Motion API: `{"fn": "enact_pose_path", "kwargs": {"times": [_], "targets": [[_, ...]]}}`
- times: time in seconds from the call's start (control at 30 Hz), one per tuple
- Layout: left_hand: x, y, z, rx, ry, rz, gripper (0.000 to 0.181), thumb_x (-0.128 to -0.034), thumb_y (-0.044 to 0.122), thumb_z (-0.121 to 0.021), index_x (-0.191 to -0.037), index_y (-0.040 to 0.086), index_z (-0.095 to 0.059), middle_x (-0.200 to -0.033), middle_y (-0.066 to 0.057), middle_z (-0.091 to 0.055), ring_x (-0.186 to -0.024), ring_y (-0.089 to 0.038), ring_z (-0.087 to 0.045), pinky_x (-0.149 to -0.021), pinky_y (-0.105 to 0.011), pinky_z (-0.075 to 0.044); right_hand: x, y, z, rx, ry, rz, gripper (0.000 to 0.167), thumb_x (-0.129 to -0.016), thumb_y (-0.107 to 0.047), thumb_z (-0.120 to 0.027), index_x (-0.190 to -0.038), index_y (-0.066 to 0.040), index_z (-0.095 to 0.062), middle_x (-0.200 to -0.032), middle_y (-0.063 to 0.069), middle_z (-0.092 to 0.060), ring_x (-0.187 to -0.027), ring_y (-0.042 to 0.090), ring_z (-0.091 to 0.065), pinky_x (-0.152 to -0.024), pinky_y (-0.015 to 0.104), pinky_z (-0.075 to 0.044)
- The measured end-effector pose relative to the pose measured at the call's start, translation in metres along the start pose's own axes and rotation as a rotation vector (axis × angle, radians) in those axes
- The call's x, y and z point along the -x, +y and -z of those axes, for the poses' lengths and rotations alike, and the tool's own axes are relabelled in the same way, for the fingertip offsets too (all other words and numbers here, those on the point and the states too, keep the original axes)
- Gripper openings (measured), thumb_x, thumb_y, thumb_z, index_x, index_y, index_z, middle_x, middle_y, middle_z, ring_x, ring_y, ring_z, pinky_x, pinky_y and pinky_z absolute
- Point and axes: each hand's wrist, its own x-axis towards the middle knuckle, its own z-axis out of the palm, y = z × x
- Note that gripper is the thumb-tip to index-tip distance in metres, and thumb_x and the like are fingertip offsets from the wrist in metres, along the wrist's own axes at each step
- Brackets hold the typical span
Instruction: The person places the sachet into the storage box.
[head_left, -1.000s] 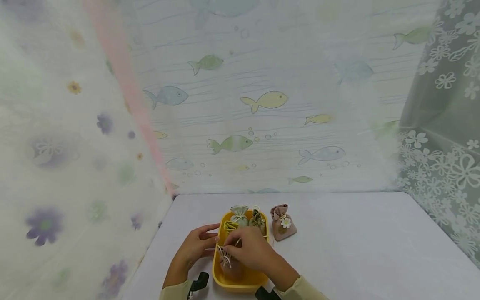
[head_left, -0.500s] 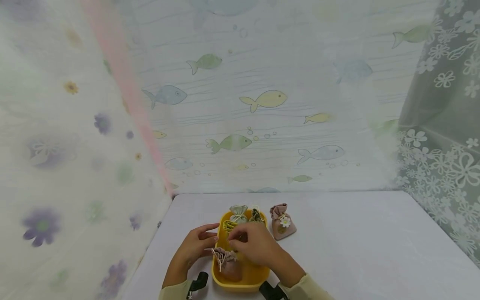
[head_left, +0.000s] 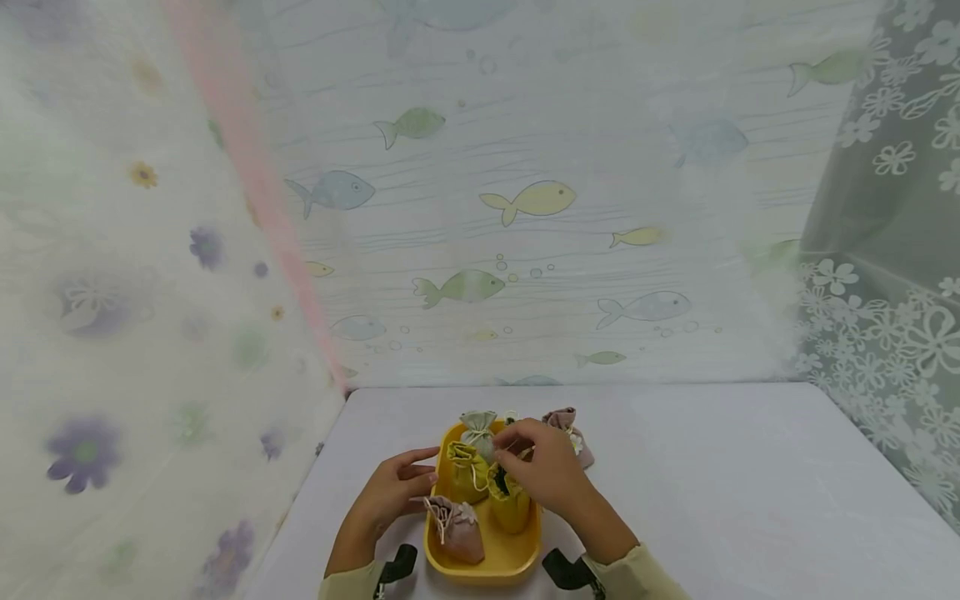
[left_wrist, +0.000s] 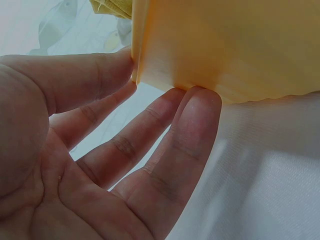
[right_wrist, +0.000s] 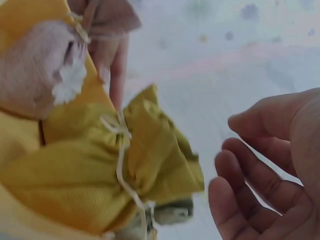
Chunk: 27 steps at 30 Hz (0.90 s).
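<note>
My left hand (head_left: 390,492) touches the left wall of a yellow tray (head_left: 480,577) with its fingertips. In the left wrist view the fingers are extended against the tray's side. Over the tray's right side is my right hand (head_left: 551,467), loosely curved and holding nothing. Just below it stands a yellow drawstring pouch (head_left: 512,508), and another yellow pouch (head_left: 465,483) is left of that. A pinkish-brown pouch (head_left: 461,540) leans on the near left wall, its neck over the rim. A pale green pouch (head_left: 477,427) stands at the far end. The right hand hides most of a dark green pouch.
Outside the tray, a mauve pouch (head_left: 583,450) with a flower stands to the right, partly behind my right hand. The white table (head_left: 712,500) extends right. Fish-patterned curtain (head_left: 540,250) hangs along the back edge.
My right hand has let go of the pinkish-brown pouch's strings and moved right and away from me, uncovering both yellow pouches. The pinkish-brown pouch tipped slightly left. My left hand stays put.
</note>
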Motion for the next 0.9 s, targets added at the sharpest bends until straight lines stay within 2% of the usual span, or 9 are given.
{"fn": "enact_pose_path", "kwargs": {"times": [0.17,0.33,0.47,0.57,0.7,0.8,0.9], "targets": [[0.0,0.0,0.0,-0.004,0.0,0.0,0.063,-0.0936,0.027,-0.078,-0.151,0.015,-0.054,-0.132,-0.016,-0.068,-0.104,-0.024,-0.073,-0.084,-0.044,-0.065,-0.002,0.012,0.008,0.05,0.124,-0.056,0.015,-0.089,-0.014,-0.081,-0.103,-0.018,-0.076,-0.096,-0.01,-0.072,-0.085,0.008,-0.067,-0.074,0.022,-0.059],[0.001,0.0,0.0,-0.001,-0.006,0.004,0.065,-0.0931,0.028,-0.078,-0.151,0.015,-0.054,-0.132,-0.016,-0.068,-0.103,-0.024,-0.073,-0.083,-0.044,-0.065,-0.001,0.032,0.013,0.096,0.247,-0.126,0.019,-0.086,-0.013,-0.083,-0.103,-0.018,-0.077,-0.1,-0.005,-0.071,-0.088,0.01,-0.064,-0.074,0.024,-0.058],[0.001,0.0,-0.002,-0.005,0.001,0.007,0.065,-0.0929,0.029,-0.078,-0.151,0.015,-0.054,-0.131,-0.015,-0.068,-0.103,-0.024,-0.074,-0.082,-0.043,-0.065,0.003,0.048,0.016,0.101,0.357,-0.135,0.016,-0.087,-0.014,-0.081,-0.103,-0.018,-0.077,-0.108,-0.004,-0.068,-0.096,0.016,-0.065,-0.08,0.036,-0.06],[0.002,0.002,-0.003,-0.009,0.008,0.004,0.064,-0.0937,0.028,-0.078,-0.151,0.015,-0.054,-0.131,-0.016,-0.069,-0.103,-0.024,-0.074,-0.082,-0.043,-0.065,0.006,0.059,0.019,0.113,0.419,-0.141,0.021,-0.088,-0.017,-0.081,-0.108,-0.013,-0.076,-0.123,0.002,-0.063,-0.115,0.025,-0.062,-0.095,0.051,-0.057],[0.002,0.004,-0.003,-0.017,0.012,-0.004,0.062,-0.0948,0.026,-0.077,-0.152,0.015,-0.054,-0.131,-0.016,-0.068,-0.103,-0.024,-0.074,-0.082,-0.043,-0.065,0.009,0.071,0.026,0.147,0.405,-0.227,0.045,-0.087,-0.019,-0.079,-0.128,-0.008,-0.066,-0.147,0.012,-0.051,-0.138,0.036,-0.047,-0.112,0.064,-0.043],[0.003,0.003,-0.003,-0.017,0.01,-0.006,0.062,-0.0951,0.026,-0.076,-0.152,0.014,-0.053,-0.131,-0.016,-0.068,-0.103,-0.025,-0.073,-0.082,-0.044,-0.065,0.011,0.078,0.03,0.149,0.332,-0.304,0.062,-0.089,-0.021,-0.076,-0.146,-0.009,-0.053,-0.158,0.014,-0.043,-0.148,0.039,-0.038,-0.118,0.066,-0.036],[0.004,0.001,-0.003,-0.011,0.006,-0.003,0.062,-0.0958,0.026,-0.075,-0.152,0.013,-0.053,-0.131,-0.016,-0.068,-0.103,-0.024,-0.073,-0.083,-0.045,-0.065,0.012,0.084,0.031,0.135,0.254,-0.361,0.076,-0.092,-0.027,-0.074,-0.156,-0.009,-0.04,-0.164,0.016,-0.037,-0.152,0.04,-0.032,-0.12,0.065,-0.032]]}}
